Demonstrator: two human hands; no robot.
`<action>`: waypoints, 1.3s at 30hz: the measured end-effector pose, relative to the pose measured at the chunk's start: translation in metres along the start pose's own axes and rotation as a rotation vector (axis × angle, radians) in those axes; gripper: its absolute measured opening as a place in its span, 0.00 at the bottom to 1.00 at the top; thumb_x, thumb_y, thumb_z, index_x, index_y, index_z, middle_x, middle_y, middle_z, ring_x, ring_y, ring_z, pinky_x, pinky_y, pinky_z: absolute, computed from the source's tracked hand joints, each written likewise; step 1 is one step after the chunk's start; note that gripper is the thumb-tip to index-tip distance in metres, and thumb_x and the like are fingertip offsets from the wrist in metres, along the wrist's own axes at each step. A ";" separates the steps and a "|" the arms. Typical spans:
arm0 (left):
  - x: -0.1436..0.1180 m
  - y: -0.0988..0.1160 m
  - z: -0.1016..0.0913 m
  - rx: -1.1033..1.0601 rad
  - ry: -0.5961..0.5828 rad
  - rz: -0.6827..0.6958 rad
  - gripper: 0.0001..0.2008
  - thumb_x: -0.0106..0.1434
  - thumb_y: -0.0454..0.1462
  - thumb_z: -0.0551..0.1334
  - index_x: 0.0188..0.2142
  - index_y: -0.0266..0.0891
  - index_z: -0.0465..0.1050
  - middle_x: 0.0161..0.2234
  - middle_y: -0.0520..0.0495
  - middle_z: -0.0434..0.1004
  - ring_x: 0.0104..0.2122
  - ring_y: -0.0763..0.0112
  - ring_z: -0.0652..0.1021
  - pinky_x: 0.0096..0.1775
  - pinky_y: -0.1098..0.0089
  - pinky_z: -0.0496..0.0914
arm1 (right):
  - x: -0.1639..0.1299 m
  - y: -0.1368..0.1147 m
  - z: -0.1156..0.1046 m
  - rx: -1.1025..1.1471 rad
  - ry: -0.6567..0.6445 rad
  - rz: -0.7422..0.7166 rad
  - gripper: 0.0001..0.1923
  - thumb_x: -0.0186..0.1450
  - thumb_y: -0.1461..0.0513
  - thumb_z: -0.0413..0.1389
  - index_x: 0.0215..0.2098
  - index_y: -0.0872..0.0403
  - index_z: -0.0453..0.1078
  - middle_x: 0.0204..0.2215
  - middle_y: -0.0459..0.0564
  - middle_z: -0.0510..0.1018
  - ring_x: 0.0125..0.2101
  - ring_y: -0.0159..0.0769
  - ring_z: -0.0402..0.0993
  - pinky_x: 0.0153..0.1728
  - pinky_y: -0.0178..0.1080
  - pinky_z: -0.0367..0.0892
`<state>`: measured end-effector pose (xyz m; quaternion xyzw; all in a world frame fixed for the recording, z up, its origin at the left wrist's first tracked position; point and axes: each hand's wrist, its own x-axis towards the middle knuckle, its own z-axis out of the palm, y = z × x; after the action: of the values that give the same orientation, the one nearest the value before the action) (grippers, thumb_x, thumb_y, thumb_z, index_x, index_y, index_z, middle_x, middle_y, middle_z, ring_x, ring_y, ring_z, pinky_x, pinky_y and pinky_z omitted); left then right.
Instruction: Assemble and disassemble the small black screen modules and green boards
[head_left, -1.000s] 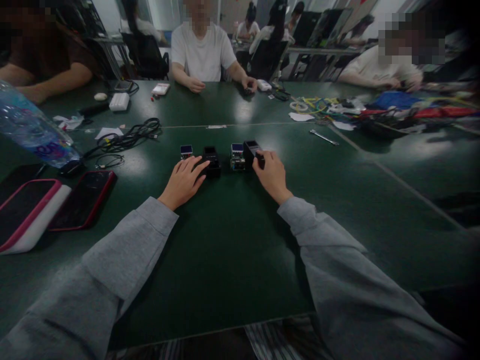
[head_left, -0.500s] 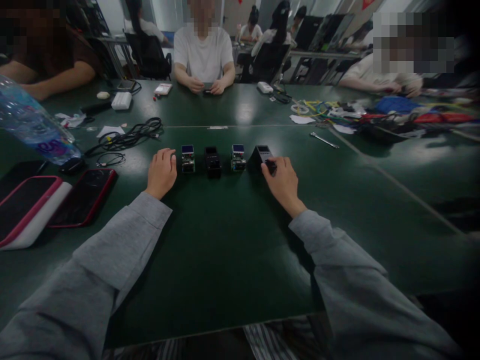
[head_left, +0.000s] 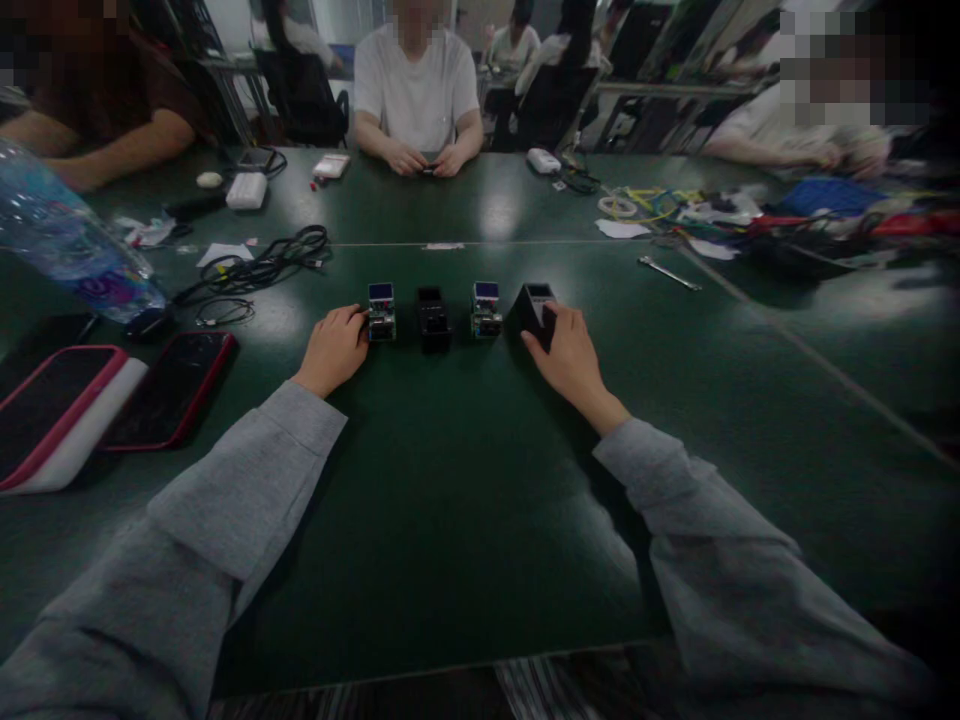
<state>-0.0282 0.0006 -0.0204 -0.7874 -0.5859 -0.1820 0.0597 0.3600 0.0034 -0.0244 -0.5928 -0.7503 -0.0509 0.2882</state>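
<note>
head | left board (head_left: 382,315) is being touched by left hand (head_left: 332,350), grip half-curled, hold cannot be told | right case (head_left: 533,304) is being held by right hand (head_left: 574,358), grip closed round near end | left case (head_left: 433,318), right board (head_left: 486,310) are standing between them on bench (head_left: 465,480)

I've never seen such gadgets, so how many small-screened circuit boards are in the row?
2: one circuit board by the left hand, another between the two black cases. None looks hidden.
</note>
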 end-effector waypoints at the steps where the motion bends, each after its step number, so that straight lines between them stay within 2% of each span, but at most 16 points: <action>1: 0.000 0.001 -0.002 0.005 -0.014 -0.005 0.18 0.70 0.37 0.51 0.55 0.33 0.70 0.59 0.34 0.70 0.58 0.52 0.71 0.57 0.49 0.68 | 0.000 0.000 0.000 0.005 -0.013 0.008 0.31 0.70 0.51 0.51 0.64 0.62 0.56 0.53 0.67 0.66 0.56 0.58 0.64 0.54 0.58 0.66; 7: 0.001 0.001 -0.003 0.019 -0.057 -0.016 0.19 0.69 0.36 0.52 0.56 0.32 0.69 0.60 0.32 0.68 0.59 0.49 0.69 0.57 0.48 0.67 | -0.002 -0.001 -0.002 0.030 -0.024 0.021 0.31 0.70 0.51 0.50 0.65 0.60 0.55 0.54 0.66 0.66 0.55 0.58 0.65 0.54 0.61 0.66; 25: 0.001 0.001 -0.003 0.015 -0.052 -0.019 0.19 0.69 0.36 0.52 0.56 0.33 0.69 0.60 0.33 0.68 0.59 0.50 0.69 0.57 0.48 0.67 | -0.002 -0.001 -0.003 0.039 0.006 0.001 0.31 0.69 0.52 0.51 0.64 0.61 0.57 0.52 0.66 0.67 0.52 0.58 0.67 0.53 0.61 0.68; 33: 0.001 0.004 -0.005 -0.010 -0.057 -0.037 0.19 0.69 0.36 0.51 0.57 0.32 0.68 0.60 0.32 0.68 0.60 0.50 0.68 0.58 0.48 0.66 | -0.002 -0.001 -0.001 0.063 0.024 0.001 0.31 0.69 0.52 0.51 0.63 0.62 0.58 0.52 0.67 0.68 0.54 0.58 0.66 0.55 0.60 0.65; 36: 0.001 0.005 -0.006 -0.012 -0.066 -0.036 0.19 0.69 0.36 0.51 0.57 0.32 0.68 0.61 0.31 0.67 0.60 0.49 0.68 0.58 0.48 0.65 | -0.001 -0.001 -0.002 0.117 0.044 0.021 0.31 0.69 0.50 0.51 0.62 0.61 0.60 0.53 0.67 0.69 0.54 0.57 0.68 0.56 0.60 0.65; 39: 0.000 0.004 -0.007 -0.020 -0.074 -0.035 0.19 0.69 0.36 0.52 0.57 0.31 0.68 0.61 0.31 0.67 0.60 0.49 0.68 0.59 0.48 0.65 | 0.001 0.000 -0.003 0.281 0.072 0.082 0.29 0.70 0.46 0.49 0.60 0.56 0.63 0.53 0.62 0.72 0.54 0.53 0.69 0.56 0.58 0.65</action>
<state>-0.0253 -0.0023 -0.0137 -0.7838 -0.5995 -0.1594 0.0269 0.3609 0.0025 -0.0214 -0.5743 -0.7145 0.0454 0.3969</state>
